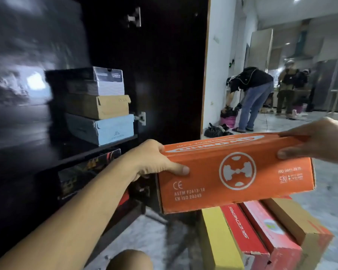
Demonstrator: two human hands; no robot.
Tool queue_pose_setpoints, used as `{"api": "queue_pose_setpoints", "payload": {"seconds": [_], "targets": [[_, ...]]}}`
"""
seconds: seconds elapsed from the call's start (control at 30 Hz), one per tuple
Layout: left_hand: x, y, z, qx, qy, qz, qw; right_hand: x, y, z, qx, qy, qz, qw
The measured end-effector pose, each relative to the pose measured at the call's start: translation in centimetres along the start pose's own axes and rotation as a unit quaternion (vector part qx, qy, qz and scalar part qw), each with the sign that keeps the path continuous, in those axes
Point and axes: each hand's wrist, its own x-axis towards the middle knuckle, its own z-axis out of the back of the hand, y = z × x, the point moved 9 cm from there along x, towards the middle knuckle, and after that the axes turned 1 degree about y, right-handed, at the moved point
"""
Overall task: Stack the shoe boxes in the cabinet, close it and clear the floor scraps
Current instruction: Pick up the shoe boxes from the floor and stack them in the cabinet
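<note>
Left hand [154,159], right hand [318,141] grasp orange box [236,172] ends; long axis left-right.

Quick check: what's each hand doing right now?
Left hand: grips the left end of the orange shoe box.
Right hand: grips the right end of the same box.

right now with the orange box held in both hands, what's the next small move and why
Probably swing the orange box left toward the open cabinet. The left hand and right hand grip its two ends, holding it above the boxes on the floor. The upper shelf already carries a stack of three boxes, so aiming for free space looks sensible.
</note>
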Motion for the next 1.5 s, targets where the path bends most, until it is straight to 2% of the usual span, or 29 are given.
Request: {"api": "queue_pose_setpoints", "payload": {"seconds": [0.3, 0.53, 0.7, 0.83, 0.93, 1.23, 1.33, 1.4, 1.5], "targets": [[-9.4, 0.9, 13.7, 0.009, -0.175, 0.031, 0.984, 2.9, 13.0, -2.4, 0.116, -0.010, 0.112, 0.987], [-16.0, 3.9, 21.8, 0.041, -0.318, 0.113, 0.940, 5.2, 23.8, -7.2, 0.216, 0.046, 0.196, 0.955], [-19.0, 7.0, 26.1, 0.082, -0.440, 0.185, 0.875, 7.2, 30.9, -12.2, 0.286, 0.084, 0.241, 0.924], [-18.5, 8.8, 27.8, 0.127, -0.496, 0.209, 0.833, 9.2, 35.0, -16.3, 0.330, 0.108, 0.253, 0.903], [-17.3, 11.0, 28.4, 0.168, -0.545, 0.226, 0.789, 10.7, 37.2, -19.3, 0.348, 0.122, 0.262, 0.892], [-14.6, 17.6, 27.5, 0.180, -0.635, 0.215, 0.720, 12.6, 41.8, -25.5, 0.338, 0.140, 0.285, 0.886], [-12.7, 18.2, 26.1, 0.251, -0.646, 0.224, 0.685, 12.8, 43.5, -26.7, 0.310, 0.109, 0.301, 0.895], [-10.1, 18.0, 24.9, 0.303, -0.622, 0.202, 0.693, 12.5, 44.8, -27.6, 0.289, 0.077, 0.308, 0.903], [-7.0, 18.8, 24.7, 0.342, -0.581, 0.198, 0.711, 12.2, 46.0, -28.7, 0.227, 0.013, 0.276, 0.934]]}}
